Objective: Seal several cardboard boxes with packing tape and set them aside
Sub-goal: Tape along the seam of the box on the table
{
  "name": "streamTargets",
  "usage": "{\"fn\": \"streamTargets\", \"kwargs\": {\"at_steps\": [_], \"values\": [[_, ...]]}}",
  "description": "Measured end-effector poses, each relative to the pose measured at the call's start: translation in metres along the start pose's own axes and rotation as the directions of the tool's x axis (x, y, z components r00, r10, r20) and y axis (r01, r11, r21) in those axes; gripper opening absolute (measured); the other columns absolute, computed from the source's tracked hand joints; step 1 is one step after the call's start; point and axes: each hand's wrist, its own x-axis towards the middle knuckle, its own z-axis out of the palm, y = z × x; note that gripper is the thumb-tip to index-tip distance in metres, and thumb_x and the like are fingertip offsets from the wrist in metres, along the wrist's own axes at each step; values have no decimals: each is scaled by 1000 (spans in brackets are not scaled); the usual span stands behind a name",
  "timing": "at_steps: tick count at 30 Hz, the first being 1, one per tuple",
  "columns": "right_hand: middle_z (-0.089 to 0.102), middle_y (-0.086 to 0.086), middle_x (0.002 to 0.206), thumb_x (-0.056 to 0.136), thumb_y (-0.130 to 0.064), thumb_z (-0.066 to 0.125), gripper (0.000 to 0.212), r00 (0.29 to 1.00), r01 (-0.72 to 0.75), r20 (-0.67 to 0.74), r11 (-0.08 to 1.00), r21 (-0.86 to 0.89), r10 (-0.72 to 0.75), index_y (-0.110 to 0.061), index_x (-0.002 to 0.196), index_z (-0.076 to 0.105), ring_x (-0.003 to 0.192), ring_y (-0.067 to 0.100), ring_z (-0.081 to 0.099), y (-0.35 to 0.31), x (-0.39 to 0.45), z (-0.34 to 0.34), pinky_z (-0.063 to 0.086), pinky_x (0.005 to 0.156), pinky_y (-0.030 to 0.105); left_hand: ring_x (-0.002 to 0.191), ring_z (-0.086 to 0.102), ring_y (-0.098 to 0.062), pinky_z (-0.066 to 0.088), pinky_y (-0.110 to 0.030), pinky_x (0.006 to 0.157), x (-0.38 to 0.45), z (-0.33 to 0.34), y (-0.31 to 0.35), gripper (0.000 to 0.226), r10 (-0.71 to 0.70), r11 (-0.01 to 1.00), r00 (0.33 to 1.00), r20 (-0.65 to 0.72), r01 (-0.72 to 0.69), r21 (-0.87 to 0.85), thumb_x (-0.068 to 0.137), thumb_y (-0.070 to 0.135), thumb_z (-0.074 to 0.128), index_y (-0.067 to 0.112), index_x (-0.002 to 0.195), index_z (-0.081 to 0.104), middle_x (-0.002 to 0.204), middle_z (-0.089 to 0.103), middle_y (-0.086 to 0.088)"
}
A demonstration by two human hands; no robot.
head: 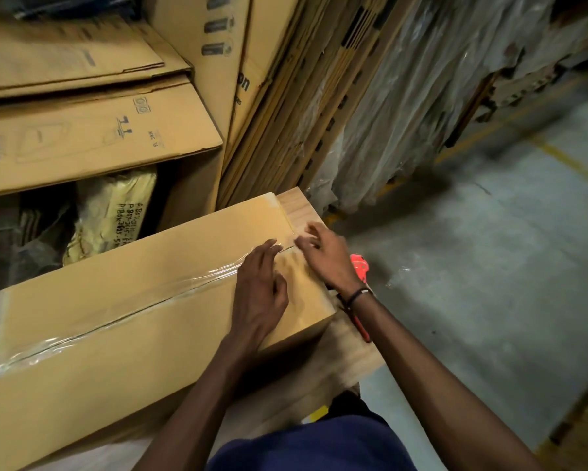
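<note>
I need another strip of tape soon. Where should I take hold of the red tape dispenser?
Grip the red tape dispenser by its long handle, reaching with the right hand from the right. It lies on the wooden table against the cardboard box, so the box blocks its left side.

Flattened cartons [286, 107] leaning upright, plastic-wrapped stock [421, 96], grey concrete floor [489, 249], possibly a wrapped bundle [112, 212]

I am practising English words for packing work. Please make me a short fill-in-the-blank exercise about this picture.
1. Clear tape runs along the middle seam of the ____.
2. Both hands, left hand and right hand, press on the box near its ____ end.
3. The red tool lies beside the ____ hand.

Missing words: box; right; right
</note>
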Motion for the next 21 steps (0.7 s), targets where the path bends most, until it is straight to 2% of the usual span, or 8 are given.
{"fn": "streamTargets", "kwargs": {"at_steps": [4, 7, 10, 11, 13, 15, 18, 21], "values": [[69, 22, 119, 103, -37, 56, 40, 998, 28, 61, 961, -276, -12, -3, 122, 60, 115, 43, 59, -6, 2, 28, 44, 88, 42, 152, 27, -16, 20, -31, 126, 1, 4, -7, 63, -31, 997, 999, 36, 28, 78, 98, 24, 59, 22, 156, 35, 166, 31, 1], [68, 25, 121, 104, -47, 51, 46, 993, -74, 67, 949, -306, 99, -3, 116, 62, 116, 45, 59, 5, 8, 32, 44, 86, 42, 155, 20, -15, 15, -29, 126, -2, 7, -11, 68, -55, 992, 997, 62, 48, 113, 99, 32, 57, 21, 160, 28, 170, 22, 2], [64, 26, 132, 104, -49, 51, 55, 972, -168, 117, 951, -259, 204, 0, 127, 61, 122, 44, 58, 2, 11, 29, 46, 94, 42, 158, 11, -14, 15, -36, 129, -3, 9, -15, 73, -52, 987, 993, 108, 35, 154, 100, 37, 51, 19, 164, 20, 173, 13, 1], [62, 25, 134, 104, -44, 52, 53, 981, -146, 81, 944, -295, 177, 0, 132, 56, 123, 44, 57, -4, 8, 28, 46, 95, 43, 159, 8, -15, 13, -37, 130, -2, 10, -16, 74, -46, 984, 991, 126, 24, 176, 100, 38, 49, 19, 165, 17, 173, 10, 1], [53, 24, 145, 102, -28, 53, 54, 998, 58, -6, 925, -377, -64, 0, 146, 40, 132, 41, 51, -16, -6, 35, 44, 103, 45, 160, 3, -16, 8, -38, 130, -3, 7, -17, 76, -50, 977, 982, 184, 9, 214, 100, 40, 46, 19, 165, 11, 174, 5, -1], [37, 18, 163, 104, -19, 47, 58, 945, 324, 89, 858, -398, -315, -4, 158, 30, 149, 32, 35, -21, -19, 51, 31, 121, 43, 160, -1, -18, 2, -39, 130, -4, 2, -20, 82, -47, 968, 967, 251, -18, 249, 98, 46, 37, 17, 165, 1, 174, 1, -4], [26, 9, 170, 111, -26, 34, 54, 896, 440, 265, 792, -424, -356, -8, 162, 27, 158, 24, 19, -12, -23, 65, 11, 127, 36, 159, -8, -11, 3, -43, 130, -12, -13, -36, 79, -45, 924, 946, 321, -83, 373, 97, 59, 13, 21, 162, -9, 173, -6, 1], [20, 9, 172, 111, -30, 33, 58, 874, 486, 311, 703, -519, -374, -9, 163, 24, 160, 23, 14, -3, -19, 63, 9, 128, 37, 158, -8, -6, 2, -40, 130, -33, -42, -70, 80, -99, 889, 949, 300, -50, 454, 101, 71, 13, 26, 166, -5, 172, -10, 10]]}}
